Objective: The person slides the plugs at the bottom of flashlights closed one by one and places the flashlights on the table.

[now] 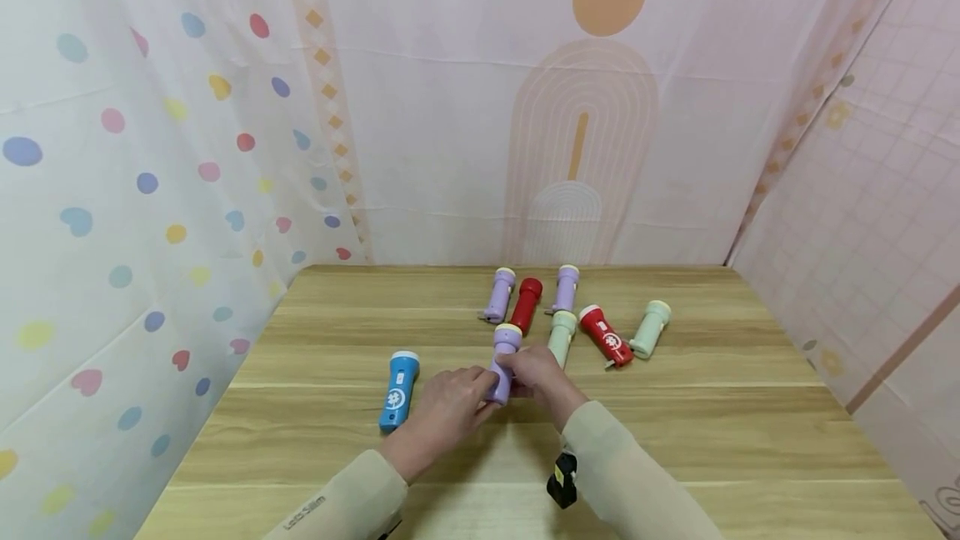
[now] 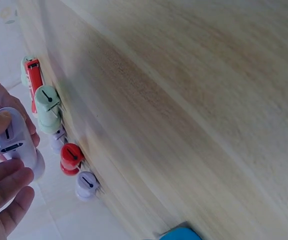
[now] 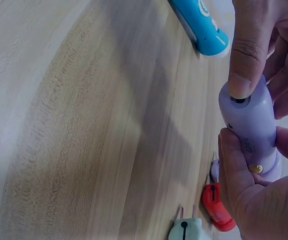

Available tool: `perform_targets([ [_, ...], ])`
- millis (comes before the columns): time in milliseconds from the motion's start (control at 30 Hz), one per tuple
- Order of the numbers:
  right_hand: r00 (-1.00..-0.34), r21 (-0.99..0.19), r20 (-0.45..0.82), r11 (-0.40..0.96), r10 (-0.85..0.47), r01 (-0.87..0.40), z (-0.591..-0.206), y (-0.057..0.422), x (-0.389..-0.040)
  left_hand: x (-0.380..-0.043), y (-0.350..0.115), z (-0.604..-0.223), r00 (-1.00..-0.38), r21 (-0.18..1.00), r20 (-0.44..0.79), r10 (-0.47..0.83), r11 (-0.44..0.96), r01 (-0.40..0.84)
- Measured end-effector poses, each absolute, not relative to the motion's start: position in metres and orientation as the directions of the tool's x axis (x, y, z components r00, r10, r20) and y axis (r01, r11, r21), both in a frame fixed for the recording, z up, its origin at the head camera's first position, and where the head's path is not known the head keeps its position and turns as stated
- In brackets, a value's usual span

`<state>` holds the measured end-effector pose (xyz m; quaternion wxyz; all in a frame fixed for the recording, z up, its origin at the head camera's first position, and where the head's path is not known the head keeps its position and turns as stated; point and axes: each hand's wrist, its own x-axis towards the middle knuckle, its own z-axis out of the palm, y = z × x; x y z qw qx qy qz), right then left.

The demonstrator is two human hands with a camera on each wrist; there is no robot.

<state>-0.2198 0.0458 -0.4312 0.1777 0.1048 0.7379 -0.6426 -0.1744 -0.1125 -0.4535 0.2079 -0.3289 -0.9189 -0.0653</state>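
Both hands hold a purple flashlight (image 1: 506, 340) above the near middle of the table, its lens end pointing away. My right hand (image 1: 542, 369) grips its body from the right, fingers and thumb on either side in the right wrist view. From the left, my left hand (image 1: 450, 407) has its thumb on the tail end of the purple flashlight (image 3: 254, 125), over a dark slot. The left fingers (image 2: 9, 187) are bent against its side. A green flashlight (image 1: 561, 338) lies just beyond the right hand, and a blue flashlight (image 1: 399, 390) lies left of the left hand.
Behind the hands lie a red flashlight (image 1: 527, 307) and two purple flashlights, one left (image 1: 501, 294) and one right (image 1: 567, 287). Another red flashlight (image 1: 606, 337) and a green flashlight (image 1: 651, 329) lie to the right. Several have metal prongs sticking out. Curtains border the wooden table (image 1: 315, 340).
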Motion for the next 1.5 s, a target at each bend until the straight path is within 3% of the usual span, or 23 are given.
perform_targets([
  [200, -0.929, -0.924, -0.360, 0.167, -0.083, 0.343, -0.434, 0.042, -0.218, -0.173, -0.119, -0.452, -0.734, 0.014, 0.340, 0.588, 0.777, 0.629],
  [767, -0.944, -0.935, -0.313, 0.210, -0.103, 0.287, -0.440, 0.031, -0.210, -0.172, -0.138, -0.460, -0.676, 0.006, 0.401, 0.619, 0.736, 0.677],
  [1133, -0.949, -0.917, -0.304, 0.294, -0.082, 0.269, -0.445, 0.024, -0.209, -0.170, -0.147, -0.463, -0.680, 0.006, 0.403, 0.613, 0.741, 0.671],
  [1267, -0.950, -0.915, -0.305, 0.300, -0.073, 0.271, -0.445, 0.022, -0.209, -0.170, -0.151, -0.463, -0.702, 0.012, 0.394, 0.593, 0.760, 0.649],
  [1500, -0.948, -0.917, -0.311, 0.283, -0.071, 0.280, -0.448, 0.022, -0.210, -0.173, -0.169, -0.464, -0.800, 0.065, 0.361, 0.478, 0.844, 0.533],
])
